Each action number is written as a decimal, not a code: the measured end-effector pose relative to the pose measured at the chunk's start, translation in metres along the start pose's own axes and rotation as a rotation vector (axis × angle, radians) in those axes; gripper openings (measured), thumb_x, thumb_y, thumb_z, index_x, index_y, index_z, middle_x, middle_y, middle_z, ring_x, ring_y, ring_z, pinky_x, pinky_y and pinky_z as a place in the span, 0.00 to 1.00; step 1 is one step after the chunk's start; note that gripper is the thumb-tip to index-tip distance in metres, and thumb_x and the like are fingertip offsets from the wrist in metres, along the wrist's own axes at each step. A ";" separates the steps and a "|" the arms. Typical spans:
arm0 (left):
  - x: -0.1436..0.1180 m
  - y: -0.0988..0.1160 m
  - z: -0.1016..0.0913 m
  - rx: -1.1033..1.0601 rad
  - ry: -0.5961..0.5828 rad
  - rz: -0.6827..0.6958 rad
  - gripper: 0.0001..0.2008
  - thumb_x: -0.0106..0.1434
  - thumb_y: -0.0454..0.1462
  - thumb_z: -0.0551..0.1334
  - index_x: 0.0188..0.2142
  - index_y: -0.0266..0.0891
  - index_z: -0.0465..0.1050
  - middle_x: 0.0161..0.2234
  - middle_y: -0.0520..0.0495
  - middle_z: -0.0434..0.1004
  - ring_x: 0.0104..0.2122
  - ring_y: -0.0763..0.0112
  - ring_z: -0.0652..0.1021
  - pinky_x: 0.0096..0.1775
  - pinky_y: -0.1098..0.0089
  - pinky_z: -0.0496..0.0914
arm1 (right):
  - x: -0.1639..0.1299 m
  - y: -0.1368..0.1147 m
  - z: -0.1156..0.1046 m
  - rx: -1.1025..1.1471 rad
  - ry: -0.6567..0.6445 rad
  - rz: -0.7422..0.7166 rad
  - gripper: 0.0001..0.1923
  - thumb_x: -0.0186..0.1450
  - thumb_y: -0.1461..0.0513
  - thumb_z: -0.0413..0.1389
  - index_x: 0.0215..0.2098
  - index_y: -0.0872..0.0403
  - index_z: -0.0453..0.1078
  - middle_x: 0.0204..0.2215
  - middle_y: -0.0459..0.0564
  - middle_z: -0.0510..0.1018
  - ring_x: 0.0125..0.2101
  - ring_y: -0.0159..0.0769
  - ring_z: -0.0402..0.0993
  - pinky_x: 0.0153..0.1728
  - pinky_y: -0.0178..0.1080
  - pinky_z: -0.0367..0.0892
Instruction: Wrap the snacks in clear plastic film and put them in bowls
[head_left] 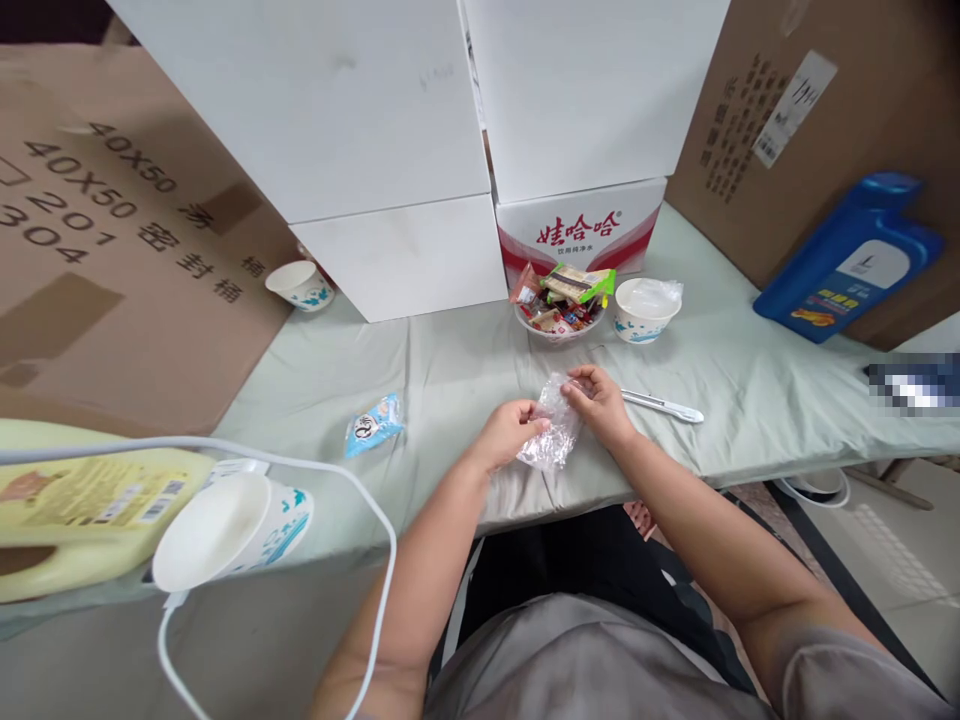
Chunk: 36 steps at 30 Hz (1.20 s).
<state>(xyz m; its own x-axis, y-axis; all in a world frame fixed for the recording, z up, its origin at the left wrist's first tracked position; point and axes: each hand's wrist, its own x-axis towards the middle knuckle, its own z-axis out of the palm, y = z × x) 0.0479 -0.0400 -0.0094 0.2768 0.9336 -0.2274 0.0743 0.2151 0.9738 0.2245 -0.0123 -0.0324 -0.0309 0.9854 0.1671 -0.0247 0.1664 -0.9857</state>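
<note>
Two hands pinch one clear plastic bag [551, 432] over the near edge of the worktop [450, 370]: the left hand [510, 432] grips its left side, the right hand [600, 398] its far right corner. A white utility knife [664, 406] lies just right of them, a blue snack packet [374, 424] to the left, and a bowl of snacks [559, 305] farther back.

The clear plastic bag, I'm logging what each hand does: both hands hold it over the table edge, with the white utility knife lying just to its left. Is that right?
Not quite. Both hands, left hand and right hand, do hold the clear plastic bag, but the head view shows the white utility knife lying to its right, not its left.
</note>
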 end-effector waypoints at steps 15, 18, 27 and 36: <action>0.005 -0.018 0.002 -0.180 0.189 0.180 0.15 0.52 0.45 0.68 0.34 0.37 0.73 0.25 0.53 0.73 0.26 0.74 0.72 0.32 0.73 0.66 | -0.005 0.000 0.001 0.011 -0.318 0.053 0.19 0.57 0.47 0.60 0.31 0.54 0.67 0.21 0.40 0.64 0.21 0.27 0.57 0.23 0.33 0.55; 0.008 -0.019 0.002 -0.263 0.201 0.188 0.15 0.50 0.43 0.68 0.36 0.37 0.74 0.25 0.54 0.73 0.26 0.75 0.71 0.31 0.73 0.66 | -0.006 -0.002 0.000 0.068 -0.344 0.082 0.14 0.58 0.51 0.58 0.32 0.54 0.70 0.21 0.41 0.66 0.21 0.27 0.57 0.23 0.33 0.55; 0.002 -0.013 0.001 -0.296 0.168 0.114 0.05 0.48 0.36 0.62 0.24 0.36 0.72 0.23 0.52 0.72 0.22 0.77 0.69 0.25 0.75 0.62 | -0.005 0.002 -0.003 -0.029 -0.330 -0.106 0.15 0.51 0.69 0.47 0.26 0.53 0.76 0.33 0.49 0.73 0.33 0.32 0.69 0.34 0.35 0.63; 0.003 -0.015 0.003 -0.213 0.180 0.186 0.33 0.48 0.36 0.70 0.53 0.42 0.61 0.35 0.51 0.74 0.30 0.74 0.75 0.32 0.74 0.69 | -0.009 0.001 -0.002 -0.082 -0.247 -0.069 0.17 0.65 0.59 0.48 0.49 0.51 0.70 0.41 0.51 0.74 0.36 0.35 0.70 0.36 0.39 0.67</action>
<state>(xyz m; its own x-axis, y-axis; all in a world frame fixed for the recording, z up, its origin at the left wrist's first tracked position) 0.0502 -0.0416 -0.0243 0.0914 0.9941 -0.0591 -0.1690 0.0740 0.9828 0.2268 -0.0212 -0.0351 -0.2753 0.9350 0.2233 0.0454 0.2447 -0.9685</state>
